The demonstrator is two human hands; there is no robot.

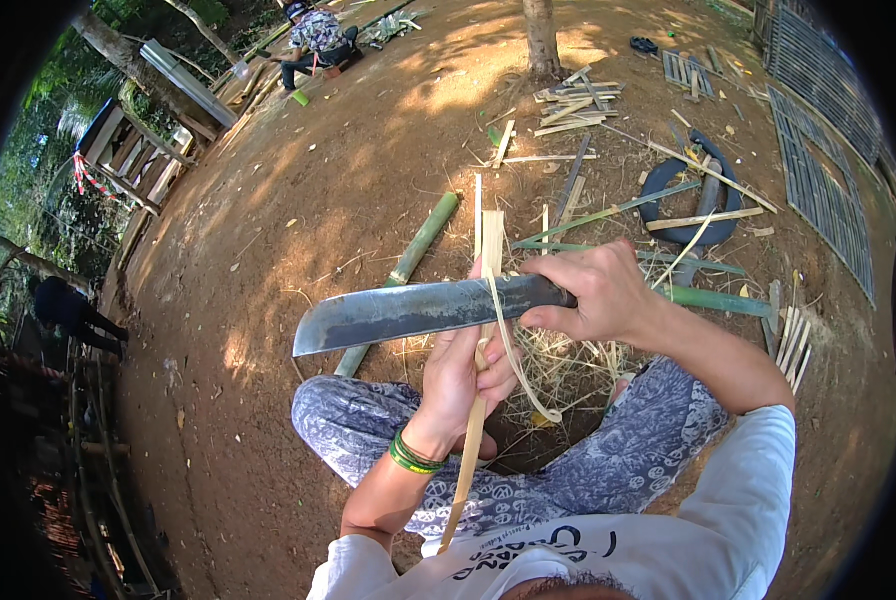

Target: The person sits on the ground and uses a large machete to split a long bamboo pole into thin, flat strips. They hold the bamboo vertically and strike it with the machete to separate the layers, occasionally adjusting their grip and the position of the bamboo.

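Note:
My right hand [600, 292] is closed around the handle of a machete [393, 316], its broad dark blade pointing left. A pale bamboo strip [472, 445] runs from my chest up past the blade, and my left hand [456, 372] grips it just under the blade. The blade lies across the strip, and its contact edge is partly hidden by my fingers. A thin curled shaving [519, 375] hangs from the blade down over my left fingers. Fine shavings [558, 372] lie heaped on the ground between my folded legs.
A green bamboo pole [423, 240] lies ahead on the left. Split bamboo pieces [573, 105] are piled near a tree trunk [541, 40]. To the right are a black rubber ring [658, 190] and slatted bamboo panels [823, 190]. Another person [316, 40] sits far off at upper left.

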